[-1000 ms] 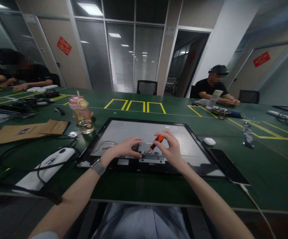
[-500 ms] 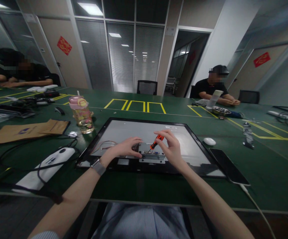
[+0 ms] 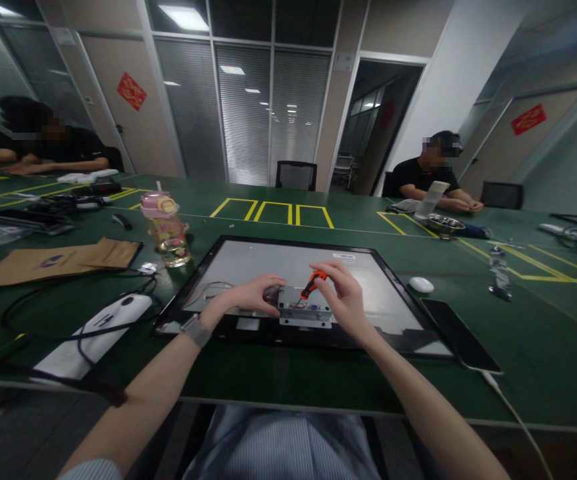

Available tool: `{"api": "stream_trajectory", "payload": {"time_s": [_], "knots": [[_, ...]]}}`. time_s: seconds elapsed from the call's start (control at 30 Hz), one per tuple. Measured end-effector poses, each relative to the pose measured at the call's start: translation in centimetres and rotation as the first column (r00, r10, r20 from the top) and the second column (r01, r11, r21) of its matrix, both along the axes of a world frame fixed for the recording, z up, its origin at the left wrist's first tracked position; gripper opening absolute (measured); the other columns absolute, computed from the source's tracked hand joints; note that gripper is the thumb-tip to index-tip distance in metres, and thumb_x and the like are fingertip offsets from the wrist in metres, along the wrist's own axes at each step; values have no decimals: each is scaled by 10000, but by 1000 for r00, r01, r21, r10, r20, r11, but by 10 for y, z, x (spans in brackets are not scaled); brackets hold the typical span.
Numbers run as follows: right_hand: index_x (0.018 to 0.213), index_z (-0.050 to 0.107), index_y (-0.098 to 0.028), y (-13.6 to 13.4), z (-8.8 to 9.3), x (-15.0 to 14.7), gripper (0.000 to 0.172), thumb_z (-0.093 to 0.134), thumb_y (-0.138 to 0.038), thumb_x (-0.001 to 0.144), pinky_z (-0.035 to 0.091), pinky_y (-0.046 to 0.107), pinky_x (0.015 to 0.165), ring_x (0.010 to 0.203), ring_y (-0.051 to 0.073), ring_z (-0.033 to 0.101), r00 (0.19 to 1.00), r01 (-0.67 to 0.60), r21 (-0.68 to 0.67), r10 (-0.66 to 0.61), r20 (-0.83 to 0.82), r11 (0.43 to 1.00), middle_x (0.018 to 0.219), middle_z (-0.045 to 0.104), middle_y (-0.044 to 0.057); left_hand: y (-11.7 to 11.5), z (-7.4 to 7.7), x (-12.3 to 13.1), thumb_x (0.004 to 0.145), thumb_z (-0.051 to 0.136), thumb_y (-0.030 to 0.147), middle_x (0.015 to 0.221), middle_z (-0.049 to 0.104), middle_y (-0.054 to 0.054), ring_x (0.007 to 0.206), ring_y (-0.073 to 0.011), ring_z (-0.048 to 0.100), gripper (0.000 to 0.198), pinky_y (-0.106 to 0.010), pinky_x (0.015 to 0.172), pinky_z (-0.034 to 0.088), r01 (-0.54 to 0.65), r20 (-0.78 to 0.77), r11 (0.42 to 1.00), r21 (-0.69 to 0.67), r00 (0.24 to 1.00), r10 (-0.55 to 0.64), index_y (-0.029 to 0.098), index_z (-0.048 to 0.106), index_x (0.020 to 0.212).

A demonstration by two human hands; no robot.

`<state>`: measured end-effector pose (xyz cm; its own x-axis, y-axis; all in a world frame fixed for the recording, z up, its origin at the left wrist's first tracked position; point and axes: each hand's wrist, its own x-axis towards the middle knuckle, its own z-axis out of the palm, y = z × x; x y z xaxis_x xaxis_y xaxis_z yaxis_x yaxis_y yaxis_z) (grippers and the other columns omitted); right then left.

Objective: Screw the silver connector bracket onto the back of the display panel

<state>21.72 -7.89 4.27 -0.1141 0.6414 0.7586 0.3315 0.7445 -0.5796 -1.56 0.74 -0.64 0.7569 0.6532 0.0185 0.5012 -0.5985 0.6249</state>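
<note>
A large flat display panel [image 3: 248, 262] with a black frame lies face down, its grey back up, on the table before me. Near its front edge sits a small metal bracket [image 3: 306, 320] with a circuit board. My right hand [image 3: 344, 297] pinches an orange-and-black screwdriver [image 3: 312, 284] by its handle, the shaft slanting down to the left onto the board. At the bracket's left end, my left hand [image 3: 252, 295] curls its thumb and fingers around the edge. Its fingertips partly hide a dark part there. Thin wires run left of the bracket.
A phone [image 3: 461, 335] with a white cable and a white earbud case [image 3: 421, 285] lie right. To the left are a white power strip [image 3: 96, 333] with black cables, a brown paper bag [image 3: 51, 261] and a pink-lidded drink bottle [image 3: 165, 230]. People sit across the table.
The left thumb has drawn back slightly from the board, leaving more of the bracket's left end visible. The screwdriver stays on the board, barely shifted.
</note>
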Motion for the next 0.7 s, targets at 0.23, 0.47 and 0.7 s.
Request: {"api": "stream_trajectory", "payload": {"time_s": [0.23, 0.47, 0.7], "knots": [[1294, 526, -285, 0, -3, -2, 383, 473, -235, 918, 516, 408, 859, 996, 209, 622, 983, -182, -83, 179, -39, 980, 1120, 623, 84, -2, 0, 2, 612, 785, 432, 1399, 437, -72, 1288, -266, 406, 695, -405, 1094, 306, -41, 14, 999, 22, 999, 41, 238, 496, 1214], [1134, 628, -258, 1, -4, -1, 266, 546, -259, 882, 509, 401, 834, 925, 204, 602, 998, -56, -38, 56, -6, 998, 1015, 596, 76, -4, 3, 4, 617, 777, 375, 1366, 460, -72, 1238, -262, 446, 632, -400, 1058, 341, -44, 17, 999, 22, 999, 43, 228, 508, 1170], [1206, 583, -273, 1, -5, -3, 314, 525, -251, 899, 519, 385, 815, 912, 196, 612, 991, -135, -80, 134, -18, 988, 1014, 624, 70, -3, 0, 3, 608, 787, 395, 1364, 468, -76, 1240, -264, 445, 659, -391, 1058, 337, -40, 31, 998, 38, 999, 38, 231, 501, 1178]]}}
